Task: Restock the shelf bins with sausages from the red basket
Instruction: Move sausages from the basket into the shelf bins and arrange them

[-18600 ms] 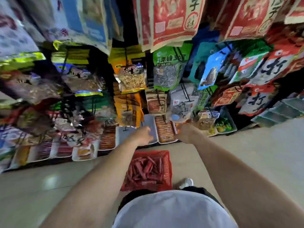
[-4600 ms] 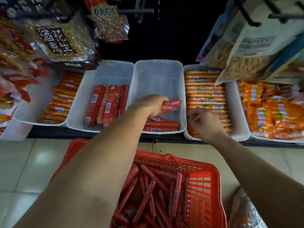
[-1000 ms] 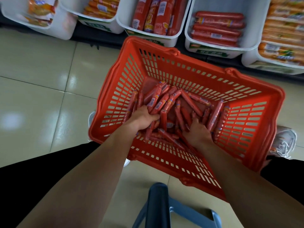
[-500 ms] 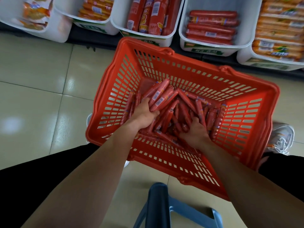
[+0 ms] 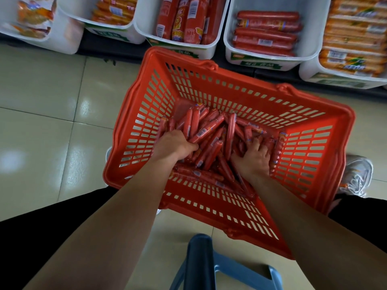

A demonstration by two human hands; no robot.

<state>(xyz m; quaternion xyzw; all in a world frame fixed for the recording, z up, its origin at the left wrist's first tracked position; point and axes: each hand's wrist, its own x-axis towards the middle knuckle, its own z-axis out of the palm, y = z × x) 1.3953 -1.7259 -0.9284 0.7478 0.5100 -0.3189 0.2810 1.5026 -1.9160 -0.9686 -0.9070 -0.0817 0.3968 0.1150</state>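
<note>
Red plastic with many slots makes the basket [image 5: 297,114], which stands on the pale tiled floor [image 5: 41,126] in front of the person. At its bottom lies a heap of thin red sausages [image 5: 222,130], pointing in many directions. Both hands are down inside the basket. The left hand [image 5: 173,145] is curled around a bunch of sausages at the left part of the heap. The right hand [image 5: 254,155] lies flat on the right part, its fingers spread and pushed between the sausages; whether it holds any of them cannot be told. Beyond the basket, a row of white shelf bins [image 5: 266,57] runs along the top of the view. The bin straight behind the right side of the basket holds some thick red sausages laid crosswise. A blue stool [image 5: 201,262] is near the person's legs.
</note>
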